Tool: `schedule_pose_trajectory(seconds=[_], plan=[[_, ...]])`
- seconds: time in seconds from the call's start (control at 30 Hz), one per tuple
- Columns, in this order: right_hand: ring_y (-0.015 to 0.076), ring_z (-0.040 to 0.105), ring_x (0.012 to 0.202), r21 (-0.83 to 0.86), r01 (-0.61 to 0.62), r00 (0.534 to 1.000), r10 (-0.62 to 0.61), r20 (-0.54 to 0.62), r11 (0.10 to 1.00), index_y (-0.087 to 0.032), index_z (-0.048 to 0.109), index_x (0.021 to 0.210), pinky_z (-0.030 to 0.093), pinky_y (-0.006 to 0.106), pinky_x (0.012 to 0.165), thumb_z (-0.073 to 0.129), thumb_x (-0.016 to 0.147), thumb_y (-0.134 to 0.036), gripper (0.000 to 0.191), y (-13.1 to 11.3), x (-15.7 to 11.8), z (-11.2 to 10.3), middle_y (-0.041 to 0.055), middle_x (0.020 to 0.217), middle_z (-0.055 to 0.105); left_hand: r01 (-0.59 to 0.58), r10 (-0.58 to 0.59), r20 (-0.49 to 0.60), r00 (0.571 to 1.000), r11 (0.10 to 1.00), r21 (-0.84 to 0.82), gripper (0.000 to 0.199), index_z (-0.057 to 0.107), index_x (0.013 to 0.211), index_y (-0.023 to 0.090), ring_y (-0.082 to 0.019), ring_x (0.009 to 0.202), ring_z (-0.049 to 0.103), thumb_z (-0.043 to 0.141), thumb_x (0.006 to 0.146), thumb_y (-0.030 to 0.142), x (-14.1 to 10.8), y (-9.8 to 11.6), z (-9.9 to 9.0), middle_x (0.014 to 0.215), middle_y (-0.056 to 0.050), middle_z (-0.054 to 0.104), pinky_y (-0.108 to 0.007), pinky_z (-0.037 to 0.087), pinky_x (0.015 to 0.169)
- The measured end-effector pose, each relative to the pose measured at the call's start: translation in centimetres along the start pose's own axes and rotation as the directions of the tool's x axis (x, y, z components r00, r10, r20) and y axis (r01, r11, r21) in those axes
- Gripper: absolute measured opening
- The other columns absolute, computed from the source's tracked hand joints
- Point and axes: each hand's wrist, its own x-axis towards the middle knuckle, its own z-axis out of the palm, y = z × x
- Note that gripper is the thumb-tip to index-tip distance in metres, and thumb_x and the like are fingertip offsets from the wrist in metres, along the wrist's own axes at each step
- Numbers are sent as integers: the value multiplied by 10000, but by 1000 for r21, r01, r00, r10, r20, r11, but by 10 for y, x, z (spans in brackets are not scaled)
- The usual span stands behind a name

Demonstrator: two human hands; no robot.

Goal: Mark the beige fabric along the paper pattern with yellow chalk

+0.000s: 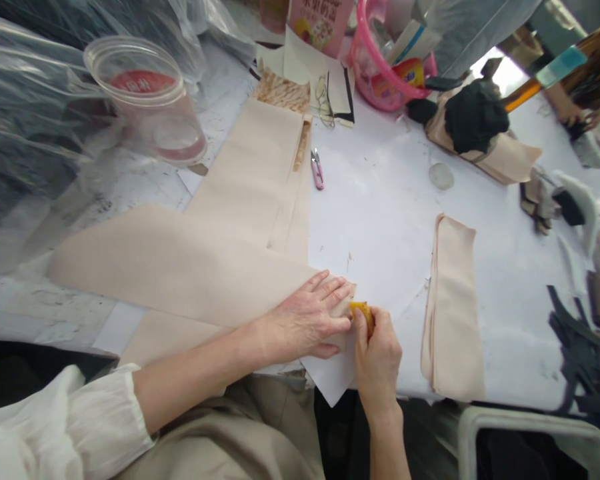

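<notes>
My left hand point(307, 320) lies flat with spread fingers on a long beige fabric piece point(180, 260), near its right end. Just right of it, my right hand point(377, 343) is closed round a small yellow tool point(363, 315), whose tip is at the fabric's edge beside my left fingers. A second beige piece point(260, 160) with a narrow slot reaches away under the first one. Pink-handled thread snips point(317, 169) lie beyond my hands. Folded beige fabric point(455, 307) rests to the right.
A clear plastic tub point(150, 107) stands at the back left beside plastic sheeting. A pink basket point(380, 73), eyeglasses point(324, 100) and a dark cloth bundle point(475, 117) are at the back. Another person's hands point(575, 117) show far right. Black strips point(580, 353) hang at the right edge.
</notes>
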Motion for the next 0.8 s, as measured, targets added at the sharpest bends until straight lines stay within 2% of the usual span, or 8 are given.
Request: schedule_pose_trajectory(seconds=[0.2,0.43,0.57,0.73,0.8], plan=[[178,585,581,-212,127,992,-120,43,969,-204,550,894,345,270,500,300,1066,-577,481,-1,3,-2,14,769,620,23,-22,22,1000,1000,-21,432,632,1064,198,-403,1434,359,758,776,494,0,3,0,1519,-212,403,-601,269,1186],[133,508,531,-256,145,989,-147,10,956,-204,491,833,294,253,482,334,1088,-478,406,-7,10,6,-26,718,515,30,-29,13,999,999,-39,397,625,1092,191,-408,1434,359,701,834,482,1,6,0,1514,-225,402,-583,252,1205],[143,488,547,-248,65,997,-71,-15,967,-207,479,834,293,259,501,330,1075,-529,429,-9,16,12,-29,711,504,30,-29,13,999,999,-37,392,626,1085,191,-410,1428,369,691,840,490,1,5,0,1495,-222,422,-581,255,1206],[162,524,617,-18,-121,982,117,-149,993,-206,520,879,377,262,581,473,1012,-581,401,-2,15,6,-19,734,551,41,-41,-11,999,999,-21,454,633,1089,188,-420,1427,365,752,778,497,3,4,5,1510,-223,411,-599,269,1191],[163,535,624,35,-143,978,147,-148,989,-205,541,896,396,262,597,532,990,-568,376,0,10,1,-19,738,564,44,-45,-24,999,999,-19,499,637,1102,190,-416,1426,368,784,741,503,3,3,6,1524,-222,398,-595,276,1188]])
